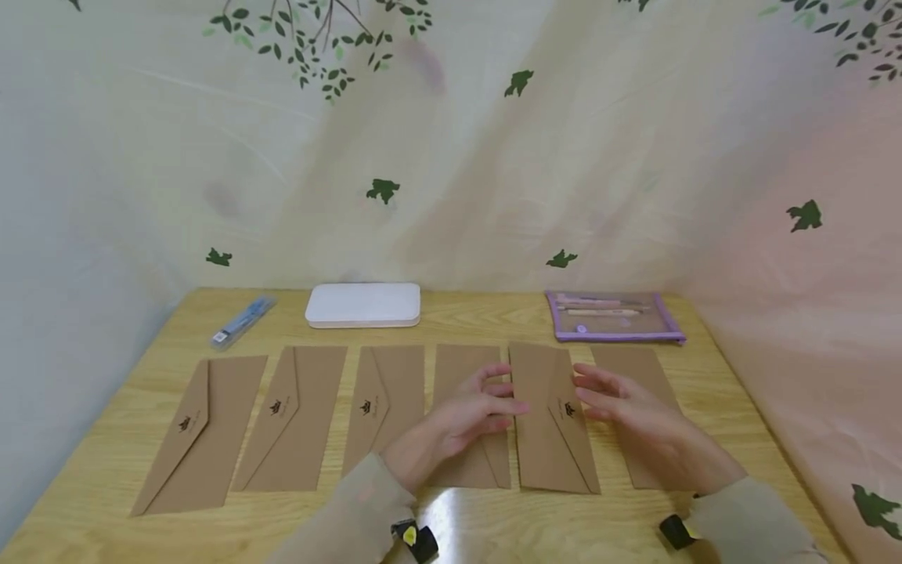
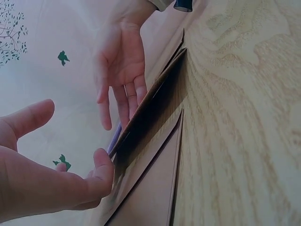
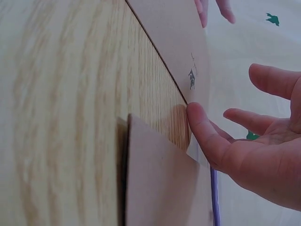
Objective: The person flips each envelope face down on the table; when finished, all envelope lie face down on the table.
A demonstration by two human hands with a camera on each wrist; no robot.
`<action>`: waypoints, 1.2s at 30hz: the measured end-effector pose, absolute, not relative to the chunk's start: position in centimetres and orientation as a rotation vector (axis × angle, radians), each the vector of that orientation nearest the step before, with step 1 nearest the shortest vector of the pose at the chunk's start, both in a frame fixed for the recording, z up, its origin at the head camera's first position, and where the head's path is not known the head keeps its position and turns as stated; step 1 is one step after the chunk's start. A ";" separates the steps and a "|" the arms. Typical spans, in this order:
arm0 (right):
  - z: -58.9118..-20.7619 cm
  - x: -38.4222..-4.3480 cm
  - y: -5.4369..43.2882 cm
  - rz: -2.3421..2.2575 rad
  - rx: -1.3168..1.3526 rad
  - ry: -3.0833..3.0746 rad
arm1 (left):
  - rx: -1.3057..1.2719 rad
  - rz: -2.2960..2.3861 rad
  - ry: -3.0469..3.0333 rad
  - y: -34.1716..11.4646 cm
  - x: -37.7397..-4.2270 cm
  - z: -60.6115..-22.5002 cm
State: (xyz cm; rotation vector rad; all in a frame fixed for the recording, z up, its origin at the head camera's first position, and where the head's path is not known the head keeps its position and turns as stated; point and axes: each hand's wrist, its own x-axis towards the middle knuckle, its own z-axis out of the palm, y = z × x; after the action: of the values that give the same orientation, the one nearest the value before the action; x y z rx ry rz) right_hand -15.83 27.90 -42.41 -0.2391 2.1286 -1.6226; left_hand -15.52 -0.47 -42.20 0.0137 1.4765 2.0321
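A brown paper envelope (image 1: pixel 539 415) with a printed crown on its flap lies between the two hands. My left hand (image 1: pixel 475 411) has its fingertips at the envelope's left edge, which stands slightly raised off the table in the left wrist view. At the opposite edge is my right hand (image 1: pixel 644 415), fingers extended and lightly bent, the index fingertip (image 3: pixel 196 112) right by the edge. Beneath the left hand lies another envelope (image 1: pixel 454 368), partly covered. The rightmost envelope (image 1: pixel 630 364) is partly hidden under the right hand.
Further left, more envelopes (image 1: pixel 232 439) lie in the same row on the wooden table (image 1: pixel 486 309). Along the back are a blue slim pack (image 1: pixel 243 321), a white case (image 1: pixel 362 305) and a purple-edged clear pouch (image 1: pixel 613 335) holding pens. A printed cloth hangs behind.
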 end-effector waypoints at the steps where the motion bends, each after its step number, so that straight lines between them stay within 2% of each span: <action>1: -42.4 -15.8 28.0 -1.623 -0.244 2.127 | 0.015 2.031 1.477 -0.5 -15.5 -42.2; 36: -41.7 -15.2 27.0 -1.640 -0.192 2.073 | 0.024 2.113 1.282 0.8 -15.4 -43.3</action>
State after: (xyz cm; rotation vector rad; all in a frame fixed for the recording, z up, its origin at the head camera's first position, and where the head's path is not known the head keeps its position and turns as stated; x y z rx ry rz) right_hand -15.22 27.03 -41.73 -0.1915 2.0733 -1.6405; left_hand -15.45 0.84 -43.26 0.0242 1.2823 2.1130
